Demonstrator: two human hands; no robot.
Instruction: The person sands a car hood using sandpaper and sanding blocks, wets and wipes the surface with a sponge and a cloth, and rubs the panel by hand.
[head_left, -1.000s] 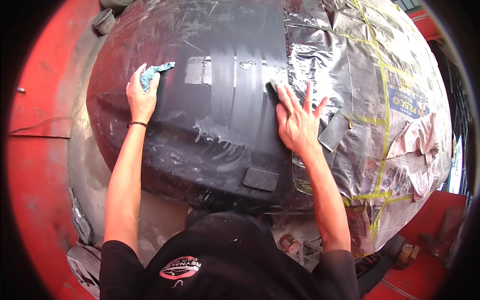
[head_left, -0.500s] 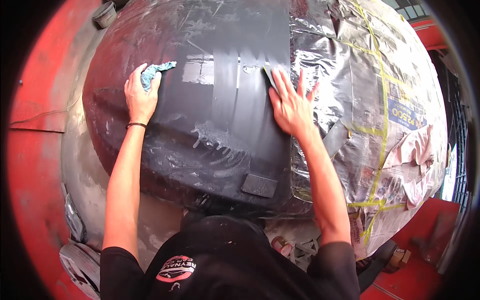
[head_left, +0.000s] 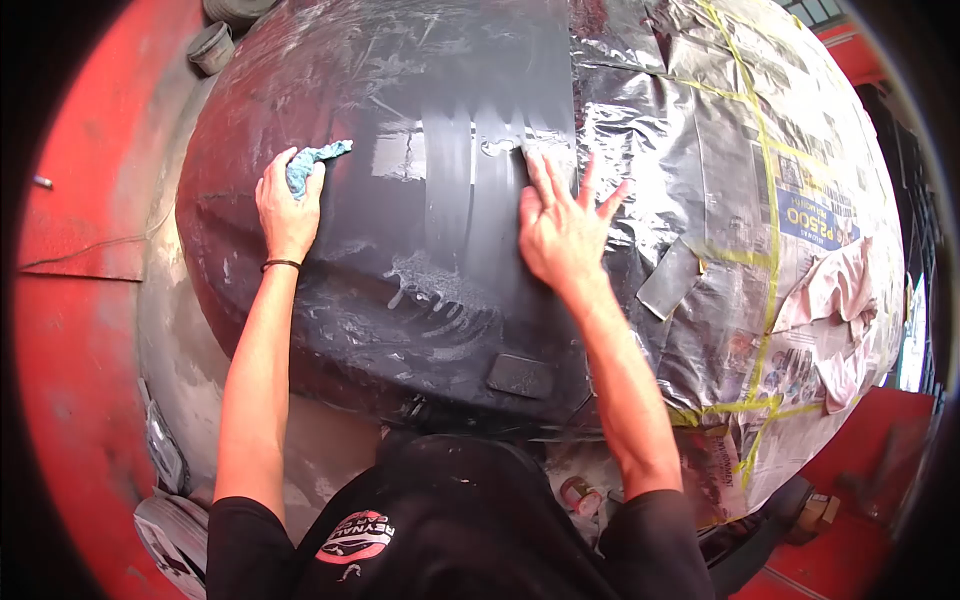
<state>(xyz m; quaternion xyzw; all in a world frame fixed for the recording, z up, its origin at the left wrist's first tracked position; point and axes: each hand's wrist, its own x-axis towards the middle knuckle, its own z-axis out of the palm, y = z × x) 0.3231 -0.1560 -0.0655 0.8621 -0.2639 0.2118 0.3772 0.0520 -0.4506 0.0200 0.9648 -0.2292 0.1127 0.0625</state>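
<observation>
My left hand (head_left: 288, 212) is closed around a crumpled blue-green cloth (head_left: 312, 164), resting on the dark, wet car panel (head_left: 350, 270). My right hand (head_left: 566, 235) lies flat on the same panel near its masked edge, outer fingers spread. Under its thumb and forefinger is a dark piece of sandpaper, now almost wholly hidden by the hand. Water streaks and a shiny wet patch (head_left: 400, 150) lie between my hands. Closer to my body, a dark rectangular pad (head_left: 521, 375) rests on the panel, below a patch of whitish wet residue (head_left: 440, 285).
Black plastic and newspaper (head_left: 800, 290) with yellow tape (head_left: 768, 330) cover the right side. A grey sheet (head_left: 669, 280) and a pinkish rag (head_left: 835, 290) lie on it. A bucket (head_left: 210, 48) stands at the far left; a can (head_left: 580, 495) is below the panel.
My right hand has slid slightly left and toward me, covering the sandpaper edge that showed before. My left hand keeps the cloth in nearly the same place on the panel. The view has shifted slightly.
</observation>
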